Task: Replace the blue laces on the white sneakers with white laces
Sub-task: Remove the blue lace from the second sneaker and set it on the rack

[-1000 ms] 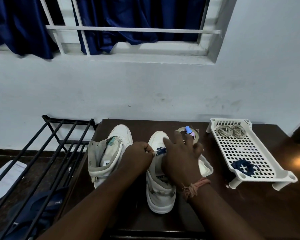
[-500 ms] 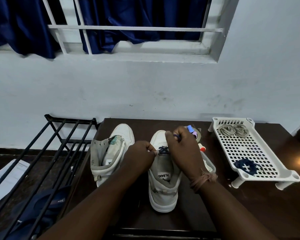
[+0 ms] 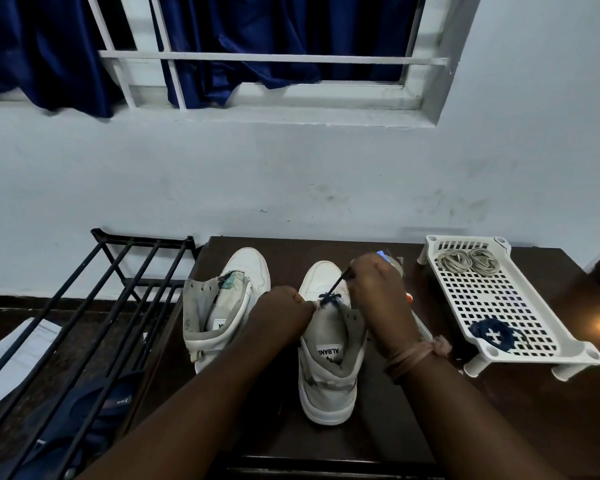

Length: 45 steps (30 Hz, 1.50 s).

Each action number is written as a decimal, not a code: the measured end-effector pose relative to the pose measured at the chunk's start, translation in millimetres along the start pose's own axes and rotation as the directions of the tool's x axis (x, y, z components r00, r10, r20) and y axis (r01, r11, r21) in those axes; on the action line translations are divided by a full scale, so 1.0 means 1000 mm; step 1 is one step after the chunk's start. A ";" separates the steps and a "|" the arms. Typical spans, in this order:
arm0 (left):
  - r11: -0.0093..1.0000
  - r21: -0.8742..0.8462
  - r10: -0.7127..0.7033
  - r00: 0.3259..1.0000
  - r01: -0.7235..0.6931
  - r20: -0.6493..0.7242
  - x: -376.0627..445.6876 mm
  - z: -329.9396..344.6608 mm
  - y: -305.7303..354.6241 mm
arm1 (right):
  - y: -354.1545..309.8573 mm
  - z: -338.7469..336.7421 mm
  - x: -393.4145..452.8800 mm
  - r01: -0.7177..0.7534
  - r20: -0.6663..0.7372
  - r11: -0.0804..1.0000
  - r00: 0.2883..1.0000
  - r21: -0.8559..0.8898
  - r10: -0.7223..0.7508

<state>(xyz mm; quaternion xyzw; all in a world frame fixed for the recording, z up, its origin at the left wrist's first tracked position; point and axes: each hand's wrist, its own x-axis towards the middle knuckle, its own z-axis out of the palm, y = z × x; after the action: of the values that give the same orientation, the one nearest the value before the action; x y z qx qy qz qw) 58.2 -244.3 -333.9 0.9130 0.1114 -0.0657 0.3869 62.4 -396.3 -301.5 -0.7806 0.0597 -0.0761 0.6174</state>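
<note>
We are drawing the last of the blue lace (image 3: 330, 296) from the right sneaker (image 3: 327, 358) at mid-table; our right hand (image 3: 378, 292) is pinching its end, our left hand (image 3: 282, 311) gripping the collar. The left sneaker (image 3: 222, 306) is standing laceless, and white laces (image 3: 468, 261) are waiting in the tray (image 3: 541, 327) by the right edge.

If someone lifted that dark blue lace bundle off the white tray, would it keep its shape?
Probably not. The blue lace bundle lies in loose coils on the white tray, so it likely flops and unwinds. It looks light, and unlikely to roll.
</note>
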 end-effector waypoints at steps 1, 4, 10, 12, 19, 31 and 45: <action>1.000 0.004 -0.002 1.000 0.002 0.008 0.000 0.000 0.001 | -0.006 -0.003 0.004 -0.055 -0.004 0.985 0.998 0.162 0.056; 1.000 0.004 0.000 1.000 0.000 -0.001 0.000 -0.001 0.001 | -0.018 -0.009 0.011 -0.163 -0.003 0.778 0.978 0.607 0.208; 0.987 -0.144 0.063 0.995 -0.074 -0.083 0.002 0.002 0.001 | 0.008 -0.016 0.003 -0.039 -0.049 0.965 0.998 -0.260 0.027; 0.965 -0.246 0.063 0.992 -0.088 -0.109 0.005 0.003 0.004 | 0.021 -0.013 -0.001 -0.045 0.096 0.876 0.990 -0.481 0.104; 0.976 -0.192 0.097 0.995 -0.101 -0.026 0.009 0.017 -0.005 | 0.035 -0.004 -0.001 -0.029 0.147 0.805 0.979 -0.592 0.144; 0.896 0.248 0.399 0.913 -0.369 -0.083 0.010 0.017 -0.013 | 0.044 -0.020 0.007 -0.155 0.092 0.882 0.972 -0.446 0.217; 0.822 0.380 0.540 0.792 -0.425 -0.283 0.017 0.032 -0.003 | 0.039 -0.011 0.001 -0.082 0.099 0.844 0.983 -0.531 0.157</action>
<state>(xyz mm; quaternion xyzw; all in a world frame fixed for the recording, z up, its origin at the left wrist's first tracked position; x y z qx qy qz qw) 72.8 -262.8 -362.0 0.9528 -0.0667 0.1979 0.2202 61.1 -416.0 -336.7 -0.9174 0.0838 0.0359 0.3874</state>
